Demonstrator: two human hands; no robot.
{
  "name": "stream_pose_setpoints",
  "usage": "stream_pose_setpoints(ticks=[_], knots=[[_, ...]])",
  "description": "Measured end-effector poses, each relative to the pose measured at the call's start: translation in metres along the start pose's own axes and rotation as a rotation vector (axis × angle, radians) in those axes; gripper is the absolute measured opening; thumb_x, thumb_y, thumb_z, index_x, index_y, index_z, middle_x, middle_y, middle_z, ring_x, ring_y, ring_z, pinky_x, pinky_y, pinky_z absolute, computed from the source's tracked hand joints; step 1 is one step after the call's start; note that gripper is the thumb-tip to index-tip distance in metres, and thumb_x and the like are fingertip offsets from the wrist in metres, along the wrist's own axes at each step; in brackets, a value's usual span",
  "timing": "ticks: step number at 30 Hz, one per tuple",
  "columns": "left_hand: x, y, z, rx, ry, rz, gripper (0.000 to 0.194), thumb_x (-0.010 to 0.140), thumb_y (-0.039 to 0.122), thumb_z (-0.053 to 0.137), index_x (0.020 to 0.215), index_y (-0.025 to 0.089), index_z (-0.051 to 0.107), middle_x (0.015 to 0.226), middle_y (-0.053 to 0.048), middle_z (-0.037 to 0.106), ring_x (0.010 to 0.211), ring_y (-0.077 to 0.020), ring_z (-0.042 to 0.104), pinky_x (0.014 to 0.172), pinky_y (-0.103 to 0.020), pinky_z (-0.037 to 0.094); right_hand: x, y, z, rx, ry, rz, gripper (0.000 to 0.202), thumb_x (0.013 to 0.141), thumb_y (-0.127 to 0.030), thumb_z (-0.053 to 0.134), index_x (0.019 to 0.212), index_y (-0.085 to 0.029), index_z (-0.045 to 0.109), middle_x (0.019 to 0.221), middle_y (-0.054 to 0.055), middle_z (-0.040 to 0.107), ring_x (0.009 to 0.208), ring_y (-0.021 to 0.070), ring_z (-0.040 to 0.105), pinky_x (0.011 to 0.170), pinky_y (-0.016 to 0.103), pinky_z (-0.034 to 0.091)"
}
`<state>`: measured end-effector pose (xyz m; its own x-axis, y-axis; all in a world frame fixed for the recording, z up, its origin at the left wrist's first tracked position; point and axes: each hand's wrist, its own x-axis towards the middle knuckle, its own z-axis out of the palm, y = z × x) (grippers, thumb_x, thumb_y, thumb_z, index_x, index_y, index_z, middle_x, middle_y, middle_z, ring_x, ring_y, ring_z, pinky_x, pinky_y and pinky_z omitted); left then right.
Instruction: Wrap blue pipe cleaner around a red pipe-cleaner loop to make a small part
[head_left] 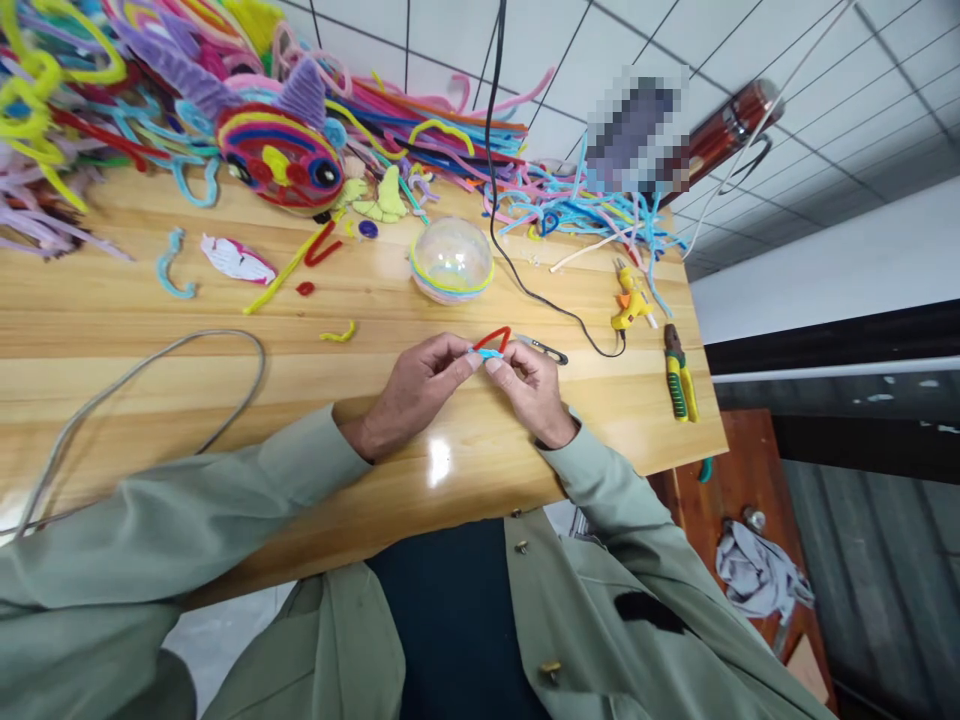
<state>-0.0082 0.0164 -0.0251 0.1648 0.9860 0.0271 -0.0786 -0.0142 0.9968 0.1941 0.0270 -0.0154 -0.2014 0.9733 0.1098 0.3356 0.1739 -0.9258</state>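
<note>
Both hands meet over the middle of the wooden table. My left hand (pixel 420 388) pinches the left end of a small piece made of a bent red pipe cleaner (pixel 495 335) and a light-blue one (pixel 489 353). Its right end is between the thumb and fingers of my right hand (pixel 534 390). The red part rises in a peak above the blue. Just beyond the right hand lies a pair of small dark snips (pixel 546 349), partly hidden by the fingers. A clear dome (pixel 452 258) with a yellow and blue rim stands behind the hands.
Behind on the left sits a colourful cat-like face (pixel 281 165) among many pipe cleaners. A yellow glue gun (pixel 632 300) with a black cord and pliers (pixel 679 375) lie on the right. A grey cable (pixel 150 360) loops at left; a red flask (pixel 724 130) is at the back.
</note>
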Motion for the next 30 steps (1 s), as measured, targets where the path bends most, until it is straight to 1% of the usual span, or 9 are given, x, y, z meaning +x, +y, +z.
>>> stream_pose_setpoints(ticks=[6, 9, 13, 15, 16, 18, 21, 25, 30], knots=[[0.002, 0.000, -0.001, -0.031, -0.008, -0.048, 0.026, 0.095, 0.045, 0.071, 0.082, 0.023, 0.069, 0.067, 0.005, 0.056, 0.062, -0.0149, 0.045, 0.064, -0.031, 0.043, 0.003, 0.006, 0.001, -0.023, -0.021, 0.006, 0.055, 0.099, -0.071, 0.077, 0.071, -0.025, 0.069, 0.064, -0.003, 0.057, 0.064, 0.0162, 0.047, 0.065, 0.033, 0.039], [0.004, -0.002, -0.001, -0.050, -0.035, -0.042, 0.029, 0.094, 0.050, 0.074, 0.085, 0.023, 0.072, 0.070, 0.004, 0.060, 0.063, -0.0151, 0.047, 0.064, -0.030, 0.044, 0.000, 0.005, 0.003, 0.041, -0.025, 0.084, 0.059, 0.097, -0.078, 0.078, 0.073, -0.025, 0.070, 0.065, -0.002, 0.061, 0.063, 0.0166, 0.049, 0.064, 0.032, 0.040], [0.005, -0.003, -0.001, -0.037, -0.049, -0.028, 0.031, 0.094, 0.051, 0.074, 0.084, 0.022, 0.073, 0.072, 0.002, 0.063, 0.067, -0.0160, 0.049, 0.069, -0.031, 0.046, 0.009, -0.008, -0.019, 0.019, -0.108, 0.108, 0.054, 0.096, -0.071, 0.084, 0.074, -0.023, 0.073, 0.066, -0.002, 0.063, 0.064, 0.0162, 0.053, 0.064, 0.031, 0.042], [0.004, -0.003, -0.001, -0.033, -0.040, -0.045, 0.032, 0.094, 0.051, 0.073, 0.081, 0.022, 0.071, 0.070, 0.003, 0.059, 0.067, -0.0159, 0.048, 0.069, -0.031, 0.045, 0.031, -0.020, -0.043, -0.079, -0.093, 0.048, 0.044, 0.097, -0.064, 0.084, 0.081, -0.023, 0.079, 0.071, -0.001, 0.068, 0.067, 0.0169, 0.057, 0.066, 0.031, 0.044], [0.004, -0.004, 0.000, -0.038, -0.038, -0.055, 0.032, 0.094, 0.052, 0.073, 0.081, 0.022, 0.071, 0.069, 0.004, 0.057, 0.067, -0.0157, 0.047, 0.069, -0.031, 0.045, 0.047, -0.025, -0.056, -0.128, -0.005, 0.010, 0.040, 0.099, -0.060, 0.082, 0.084, -0.023, 0.080, 0.074, 0.000, 0.071, 0.070, 0.0174, 0.059, 0.068, 0.032, 0.045], [0.003, -0.006, 0.000, -0.055, -0.035, -0.071, 0.032, 0.093, 0.053, 0.074, 0.083, 0.023, 0.071, 0.071, 0.004, 0.056, 0.068, -0.0156, 0.047, 0.068, -0.030, 0.045, 0.089, -0.035, -0.082, -0.232, 0.114, -0.075, 0.033, 0.100, -0.052, 0.080, 0.083, -0.023, 0.079, 0.076, 0.000, 0.072, 0.070, 0.0178, 0.060, 0.071, 0.033, 0.046], [0.003, -0.010, 0.001, -0.071, -0.026, -0.095, 0.033, 0.091, 0.054, 0.077, 0.086, 0.022, 0.070, 0.076, 0.003, 0.060, 0.072, -0.0159, 0.051, 0.069, -0.030, 0.044, 0.157, -0.039, -0.102, -0.457, 0.172, -0.113, 0.023, 0.098, -0.036, 0.076, 0.080, -0.022, 0.077, 0.078, 0.001, 0.075, 0.075, 0.0196, 0.064, 0.076, 0.034, 0.047], [0.003, -0.011, 0.002, -0.079, -0.011, -0.109, 0.032, 0.092, 0.053, 0.077, 0.087, 0.023, 0.065, 0.076, 0.004, 0.057, 0.070, -0.0153, 0.050, 0.067, -0.029, 0.043, 0.226, -0.029, -0.091, -0.728, 0.144, -0.097, 0.019, 0.099, -0.016, 0.067, 0.099, -0.016, 0.086, 0.103, 0.009, 0.088, 0.098, 0.0255, 0.077, 0.091, 0.035, 0.053], [0.002, -0.010, 0.002, -0.075, -0.006, -0.115, 0.032, 0.094, 0.053, 0.074, 0.092, 0.023, 0.068, 0.075, 0.004, 0.057, 0.066, -0.0148, 0.047, 0.063, -0.029, 0.041, 0.273, -0.012, -0.067, -0.935, 0.063, -0.065, 0.036, 0.104, -0.009, 0.056, 0.119, -0.015, 0.088, 0.127, 0.016, 0.089, 0.123, 0.0315, 0.079, 0.109, 0.038, 0.053]])
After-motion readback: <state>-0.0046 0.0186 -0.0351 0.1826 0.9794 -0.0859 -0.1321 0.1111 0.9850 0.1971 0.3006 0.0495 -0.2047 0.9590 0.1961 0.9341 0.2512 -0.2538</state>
